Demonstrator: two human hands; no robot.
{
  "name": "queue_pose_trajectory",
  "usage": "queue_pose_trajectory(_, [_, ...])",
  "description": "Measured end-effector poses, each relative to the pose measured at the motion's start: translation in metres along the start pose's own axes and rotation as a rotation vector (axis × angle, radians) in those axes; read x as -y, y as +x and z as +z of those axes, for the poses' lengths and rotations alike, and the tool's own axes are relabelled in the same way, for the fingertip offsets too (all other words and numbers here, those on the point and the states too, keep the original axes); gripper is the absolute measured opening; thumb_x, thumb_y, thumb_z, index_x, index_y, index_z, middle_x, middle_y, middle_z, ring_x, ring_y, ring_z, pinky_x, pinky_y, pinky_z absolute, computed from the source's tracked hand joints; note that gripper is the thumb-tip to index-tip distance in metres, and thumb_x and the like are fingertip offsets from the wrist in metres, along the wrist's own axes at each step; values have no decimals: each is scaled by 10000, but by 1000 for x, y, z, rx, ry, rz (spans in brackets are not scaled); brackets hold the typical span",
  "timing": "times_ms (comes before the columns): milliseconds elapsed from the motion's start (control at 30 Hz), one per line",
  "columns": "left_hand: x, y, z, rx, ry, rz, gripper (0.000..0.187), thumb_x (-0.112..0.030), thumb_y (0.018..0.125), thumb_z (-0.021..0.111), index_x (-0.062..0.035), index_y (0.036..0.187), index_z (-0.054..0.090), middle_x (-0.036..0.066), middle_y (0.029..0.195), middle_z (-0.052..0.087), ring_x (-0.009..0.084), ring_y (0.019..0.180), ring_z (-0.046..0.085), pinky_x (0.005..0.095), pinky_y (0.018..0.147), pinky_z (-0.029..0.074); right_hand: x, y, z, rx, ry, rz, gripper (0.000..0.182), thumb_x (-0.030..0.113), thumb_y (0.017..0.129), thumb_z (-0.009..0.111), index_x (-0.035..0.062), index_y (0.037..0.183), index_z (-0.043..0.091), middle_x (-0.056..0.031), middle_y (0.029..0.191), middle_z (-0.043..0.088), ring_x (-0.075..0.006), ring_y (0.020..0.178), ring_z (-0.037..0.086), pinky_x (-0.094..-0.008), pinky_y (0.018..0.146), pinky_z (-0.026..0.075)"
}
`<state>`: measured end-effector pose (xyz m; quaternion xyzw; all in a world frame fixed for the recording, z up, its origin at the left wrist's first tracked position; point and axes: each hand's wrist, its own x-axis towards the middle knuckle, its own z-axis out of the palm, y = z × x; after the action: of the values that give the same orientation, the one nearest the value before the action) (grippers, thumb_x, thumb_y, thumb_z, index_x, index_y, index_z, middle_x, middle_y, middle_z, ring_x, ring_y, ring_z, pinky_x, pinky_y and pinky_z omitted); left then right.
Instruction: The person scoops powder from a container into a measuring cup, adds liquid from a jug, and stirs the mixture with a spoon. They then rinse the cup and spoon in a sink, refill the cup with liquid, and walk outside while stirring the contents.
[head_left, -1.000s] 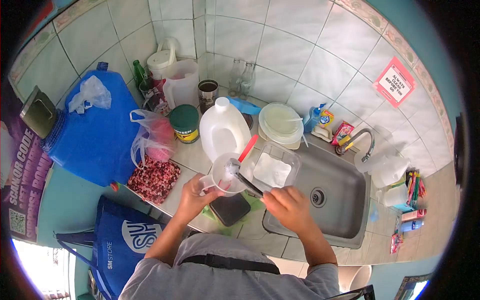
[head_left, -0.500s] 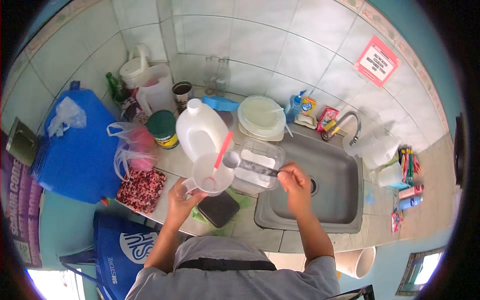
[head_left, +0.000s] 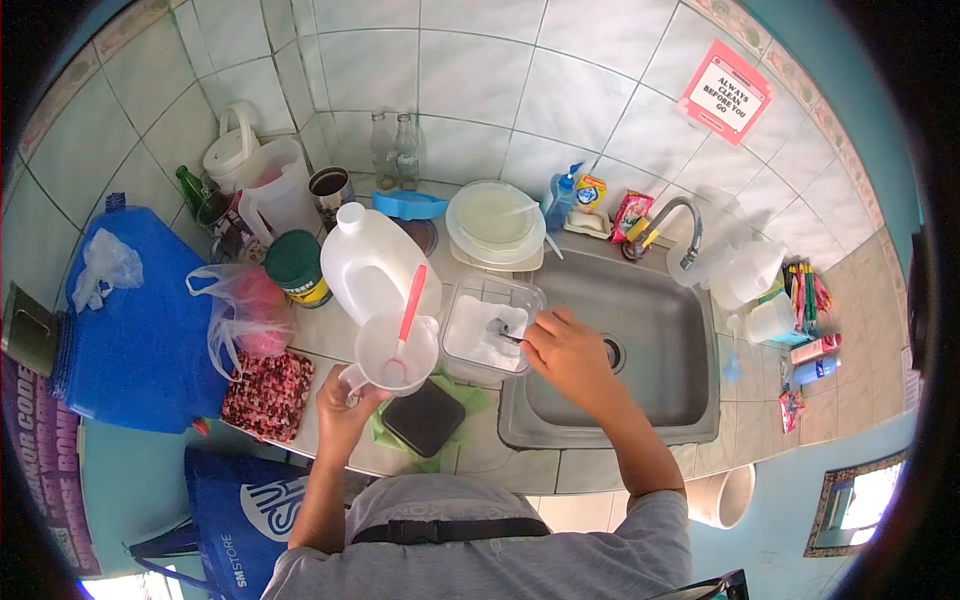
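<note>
My left hand (head_left: 343,408) is closed around the handle of a white plastic measuring cup (head_left: 370,345). A red-handled stirring spoon (head_left: 412,305) leans inside the cup. In my right hand (head_left: 568,352) is a dark-handled measuring spoon (head_left: 499,327), its bowl down in white powder (head_left: 473,322). The powder lies in a clear plastic container (head_left: 458,372) at the sink's left edge. Behind the cup stands a large white jug (head_left: 358,262) with a cap. A flat black square object (head_left: 425,418) rests on a green cloth (head_left: 455,452) in front.
The steel sink (head_left: 650,405) with a curved faucet (head_left: 690,215) is on the right. Stacked plates (head_left: 470,248) and a blue pump bottle (head_left: 561,195) stand behind. A green tub (head_left: 295,262) and a plastic bag (head_left: 235,310) sit at left.
My right hand has lowered the measuring spoon from beside the cup into the powder. My left hand still holds the cup, slightly lower and further left in view. The camera view has shifted.
</note>
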<state>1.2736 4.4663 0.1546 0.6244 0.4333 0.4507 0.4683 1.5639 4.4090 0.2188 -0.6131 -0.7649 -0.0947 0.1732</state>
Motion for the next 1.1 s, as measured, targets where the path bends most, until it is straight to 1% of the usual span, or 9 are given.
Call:
queue_pose_trajectory(267, [1,-2,-1,-15,-34,-25,270,-35,665,757,-21,860,571,-12,744,570,61,683,491,215,620,390,5,9,6,79,100,-3,104,179,759,605,87,728,565,-15,767,522,-197,785,534,-321,628,464])
queue_pose_trajectory(367, [3,-2,-2,-17,-25,-7,268,-35,662,758,-25,857,574,-15,742,562,62,681,489,217,619,390,10,14,9,115,298,30,119,187,766,607,76,738,573,-29,745,530,-219,765,541,-340,616,450])
queue_pose_trajectory(467, [3,-3,-2,-23,-30,2,267,-34,660,758,-27,855,576,-17,738,551,65,680,486,219,617,389,17,20,4,181,464,175,165,194,781,597,37,739,573,-73,765,560,-252,783,552,-365,640,445])
queue_pose_trajectory(567, [4,-3,-2,-16,-38,-2,268,-37,660,758,-25,856,575,-16,737,545,69,680,484,220,615,389,7,18,18,176,679,319,198,209,794,601,13,775,594,-85,745,573,-239,719,556,-336,621,426])
queue_pose_trajectory(667, [7,-4,-4,-6,-23,8,270,-42,663,757,-21,858,572,-11,736,544,71,682,484,223,613,391,-5,13,25,136,859,466,217,212,804,605,-5,804,605,-80,729,571,-175,681,541,-295,610,403])
queue_pose_trajectory(767, [6,-4,-3,-9,-42,4,273,-46,665,757,-17,858,567,-7,733,544,72,679,485,225,611,393,-16,4,28,127,946,600,227,218,806,601,-7,837,612,-42,707,556,-119,695,512,-271,613,391])
queue_pose_trajectory(867, [3,-3,-2,-11,4,2,280,-47,667,757,-10,864,560,-6,725,545,73,669,487,227,612,394,-26,-8,35,67,1149,751,239,239,797,602,0,802,605,-5,698,538,-106,693,492,-256,613,377])
queue_pose_trajectory(967, [2,-2,-1,-8,11,-19,285,-44,668,754,-5,870,558,-5,724,551,72,662,488,225,615,396,-33,-17,27,44,1263,840,230,261,799,598,33,767,597,23,666,511,-74,629,460,-222,561,345])
queue_pose_trajectory(1100, [8,-3,0,-9,-1,-27,278,-31,669,747,-9,875,561,-1,741,567,68,670,495,218,626,398,-39,-32,24,-46,1315,987,219,275,800,600,68,729,585,48,610,459,-36,538,380,-192,489,271])
